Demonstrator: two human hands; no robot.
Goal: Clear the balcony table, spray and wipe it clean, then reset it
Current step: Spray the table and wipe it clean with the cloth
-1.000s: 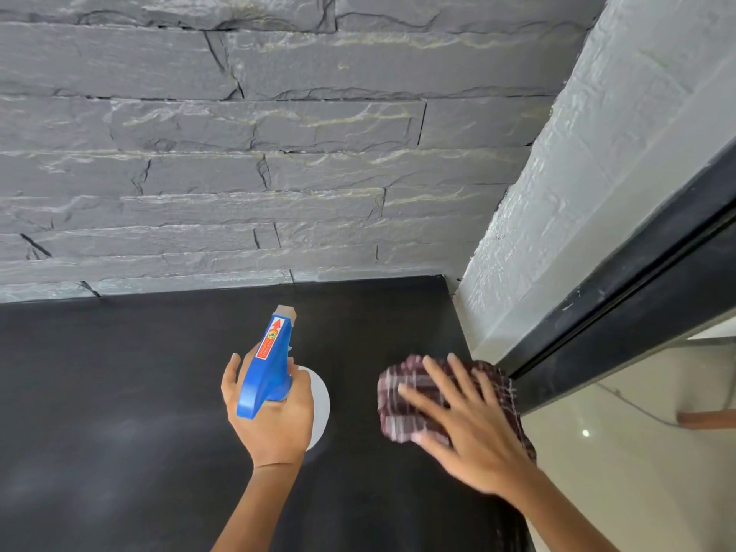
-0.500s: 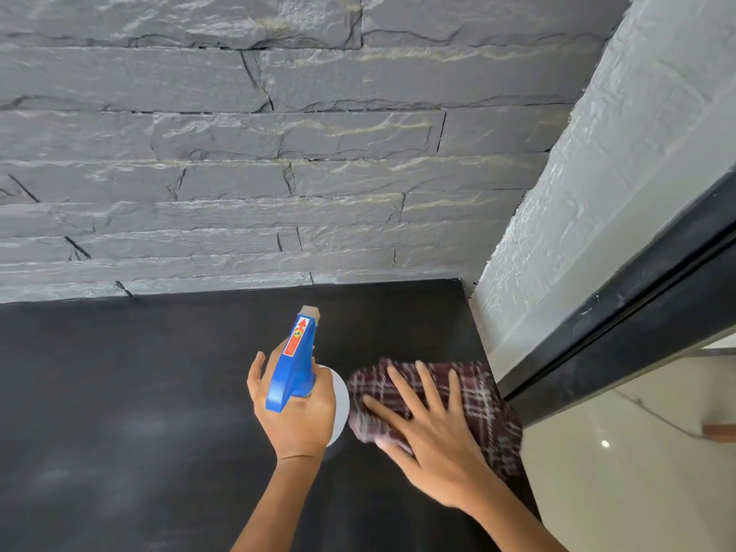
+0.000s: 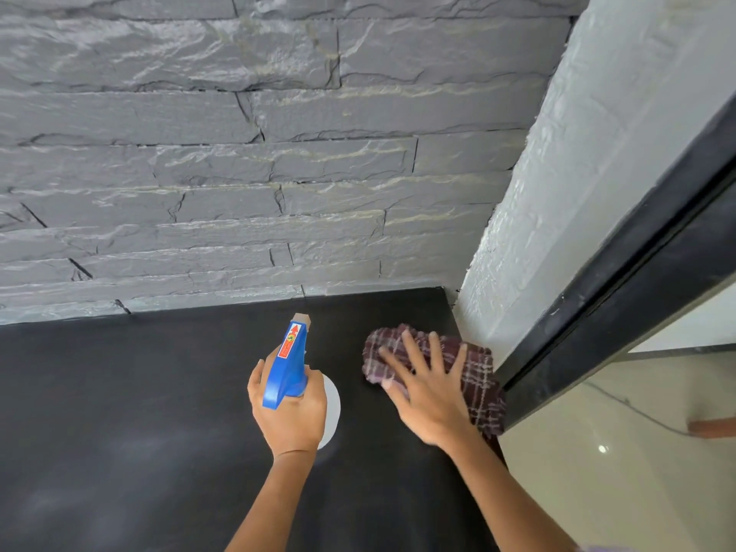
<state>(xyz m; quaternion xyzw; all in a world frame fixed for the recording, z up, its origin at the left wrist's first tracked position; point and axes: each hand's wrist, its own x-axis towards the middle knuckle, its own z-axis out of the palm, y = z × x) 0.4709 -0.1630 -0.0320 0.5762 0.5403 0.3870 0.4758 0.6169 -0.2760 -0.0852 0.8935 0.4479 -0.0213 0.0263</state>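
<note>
Our left hand [image 3: 288, 416] grips the blue spray bottle [image 3: 287, 362] upright over the black table [image 3: 139, 392], fingers wrapped round its neck, nozzle towards the stone wall [image 3: 239, 153]. Our right hand [image 3: 428, 396] presses flat, fingers straight and spread, on the plaid cloth [image 3: 480, 372] at the table's far right corner

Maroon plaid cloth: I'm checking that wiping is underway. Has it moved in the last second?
Yes. The maroon plaid cloth, under the flat right hand, has slid away from the person, nearer the far right corner of the black table.
</note>
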